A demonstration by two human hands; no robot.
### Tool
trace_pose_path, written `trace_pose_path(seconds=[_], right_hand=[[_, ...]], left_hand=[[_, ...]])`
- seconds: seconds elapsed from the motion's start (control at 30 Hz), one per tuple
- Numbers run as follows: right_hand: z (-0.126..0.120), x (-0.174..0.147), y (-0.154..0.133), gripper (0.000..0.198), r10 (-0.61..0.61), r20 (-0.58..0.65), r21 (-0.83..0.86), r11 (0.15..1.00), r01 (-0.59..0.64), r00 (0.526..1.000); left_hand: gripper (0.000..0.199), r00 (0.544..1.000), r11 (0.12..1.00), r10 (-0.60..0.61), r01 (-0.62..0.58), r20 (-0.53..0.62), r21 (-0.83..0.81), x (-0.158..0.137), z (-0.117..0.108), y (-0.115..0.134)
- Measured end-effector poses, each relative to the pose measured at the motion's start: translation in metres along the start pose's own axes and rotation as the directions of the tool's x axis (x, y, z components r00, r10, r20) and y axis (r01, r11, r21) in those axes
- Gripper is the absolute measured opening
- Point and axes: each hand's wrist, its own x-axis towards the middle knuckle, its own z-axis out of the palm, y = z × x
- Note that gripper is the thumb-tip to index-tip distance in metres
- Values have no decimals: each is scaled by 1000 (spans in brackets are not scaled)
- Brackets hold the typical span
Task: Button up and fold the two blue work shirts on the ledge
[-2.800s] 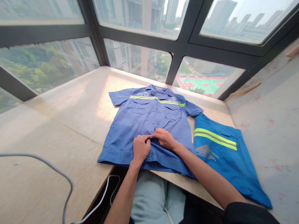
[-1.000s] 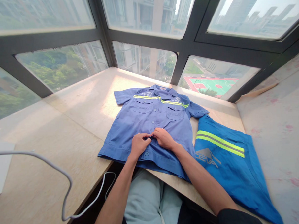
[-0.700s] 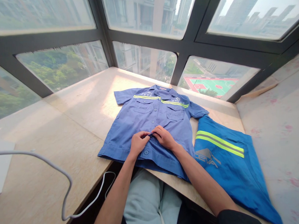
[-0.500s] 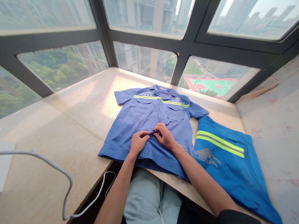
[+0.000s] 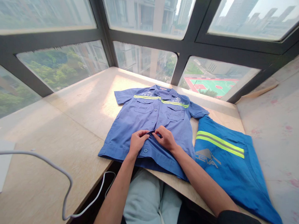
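Observation:
A blue short-sleeved work shirt (image 5: 123, 129) lies spread face up, its collar toward the window, with a yellow-green reflective stripe across the chest. My left hand (image 5: 138, 141) pinches the front edge of the shirt low on its button line. Close beside it, my right hand (image 5: 164, 137) has its fingers pressed on the same lifted bit of the front placket. My fingertips partly hide that spot, and a button there cannot be made out. Below my left hand a large button (image 5: 145, 150) shows on the hem band.
Brighter blue folded garment (image 5: 231, 168) with a reflective stripe lies at the right, by the papered wall (image 5: 276, 129). A white cable (image 5: 68, 181) loops over the ledge's front edge at left. Behind the stone ledge (image 5: 72, 118) stand framed windows (image 5: 146, 29).
My right hand's fingers have shifted slightly down and left, closer to my left fingertips. The pinched edge of the shirt has turned a little. Both hands stay on the shirt.

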Motion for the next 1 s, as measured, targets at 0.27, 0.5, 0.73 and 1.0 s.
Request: trace_pose_path(seconds=[0.27,0.5,0.73,1.0], right_hand=[[-21,7,4,33,380,520,498,593,-633,765],[-27,14,1,24,372,725,557,178,-811,579],[-20,16,-5,8,413,754,540,54,-840,511],[-9,19,-20,16,545,641,526,202,-826,541]], left_hand=[[23,1000,1000,-9,8,-19,-23,-1,2,-1],[24,1000,1000,10,-10,-15,9,-3,0,-1],[24,1000,999,21,-20,-11,38,-4,0,2],[22,997,995,75,-75,-5,71,-7,-1,6]])
